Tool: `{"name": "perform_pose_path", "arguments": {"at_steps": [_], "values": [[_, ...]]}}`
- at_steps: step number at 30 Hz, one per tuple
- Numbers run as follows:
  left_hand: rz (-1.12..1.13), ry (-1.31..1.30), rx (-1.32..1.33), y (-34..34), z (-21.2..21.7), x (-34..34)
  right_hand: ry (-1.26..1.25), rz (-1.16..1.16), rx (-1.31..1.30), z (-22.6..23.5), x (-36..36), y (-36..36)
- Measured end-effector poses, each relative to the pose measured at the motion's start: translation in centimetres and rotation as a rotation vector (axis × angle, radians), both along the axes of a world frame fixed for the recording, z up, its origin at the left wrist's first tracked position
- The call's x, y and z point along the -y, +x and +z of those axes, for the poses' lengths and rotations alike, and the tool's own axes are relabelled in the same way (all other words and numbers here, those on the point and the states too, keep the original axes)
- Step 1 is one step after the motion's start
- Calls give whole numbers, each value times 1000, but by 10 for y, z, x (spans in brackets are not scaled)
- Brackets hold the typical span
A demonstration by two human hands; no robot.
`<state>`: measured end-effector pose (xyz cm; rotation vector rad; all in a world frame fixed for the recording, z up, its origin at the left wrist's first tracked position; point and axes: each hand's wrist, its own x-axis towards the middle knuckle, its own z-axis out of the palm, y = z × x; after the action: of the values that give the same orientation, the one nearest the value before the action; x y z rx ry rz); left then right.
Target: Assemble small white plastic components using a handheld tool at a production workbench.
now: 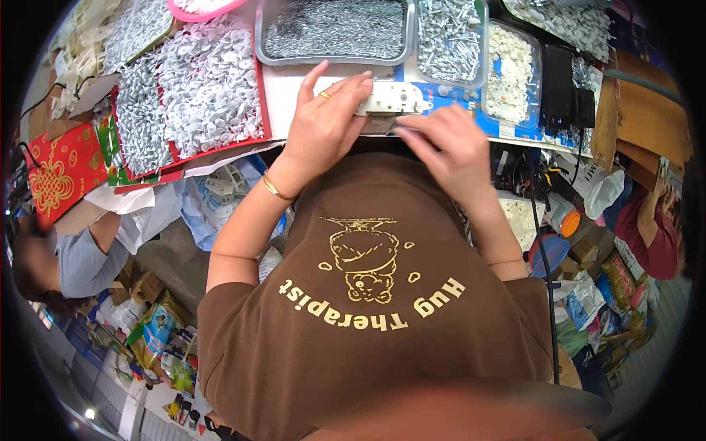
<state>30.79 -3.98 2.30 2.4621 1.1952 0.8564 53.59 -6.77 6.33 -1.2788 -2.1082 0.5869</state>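
the left hand [323, 121], with a gold ring and bracelet, curls its fingers over the left end of a white plastic bar [393, 98] with holes, gripping it at the near edge of the worktop [294, 92]. the right hand [448, 143] pinches its fingertips together at the bar's lower right edge; what they hold is too small to tell. beyond lie a clear tray of silver screws [334, 29], a red tray of white round parts [209, 84] and a tub of white pieces [511, 70].
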Motion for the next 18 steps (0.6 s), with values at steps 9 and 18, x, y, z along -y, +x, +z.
{"name": "perform_pose_path", "arguments": {"at_steps": [9, 18], "values": [[-40, -142, 28, -10, 15, -2, -107, -31, -82, -39, 16, -2], [54, -332, 177, -5, 20, -20, -100, -13, -267, -44, 9, -9]]}}
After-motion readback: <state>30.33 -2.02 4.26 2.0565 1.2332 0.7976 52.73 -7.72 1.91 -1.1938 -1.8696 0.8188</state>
